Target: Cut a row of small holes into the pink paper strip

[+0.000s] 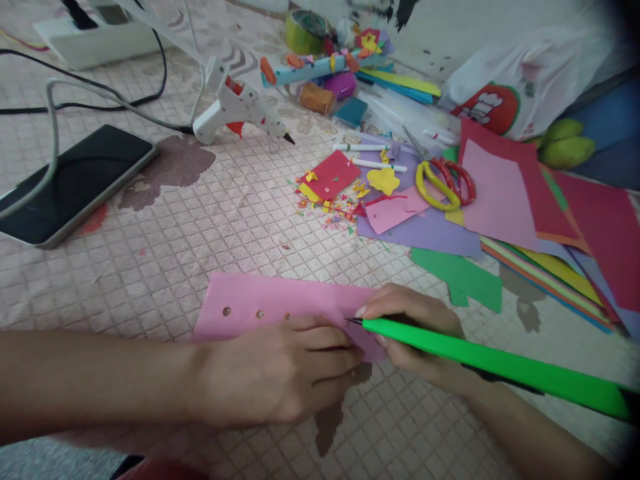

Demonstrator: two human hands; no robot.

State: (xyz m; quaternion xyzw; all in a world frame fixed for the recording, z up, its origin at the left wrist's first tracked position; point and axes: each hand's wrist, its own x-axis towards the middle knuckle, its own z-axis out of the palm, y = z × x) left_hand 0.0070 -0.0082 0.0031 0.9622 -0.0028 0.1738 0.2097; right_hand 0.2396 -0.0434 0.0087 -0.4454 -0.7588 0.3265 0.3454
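Observation:
A strip of pink paper (270,292) lies on the patterned tablecloth, with a row of small round holes on its left part. My left hand (280,367) rests flat on the strip, fingers stretched out to the right and covering much of its lower edge. In my right hand (420,320) is a long bright green pen (480,352), gripped near its thin dark tip. The tip meets the paper just beyond my left fingertips, at a small round mark. What the left palm covers is hidden.
A white glue gun (235,107) and a phone (75,180) with cables stand at the left. Yellow and red scissors (437,187), paper scraps (330,177) and stacked coloured sheets (500,187) lie at the right. A white plastic bag (530,80) sits behind.

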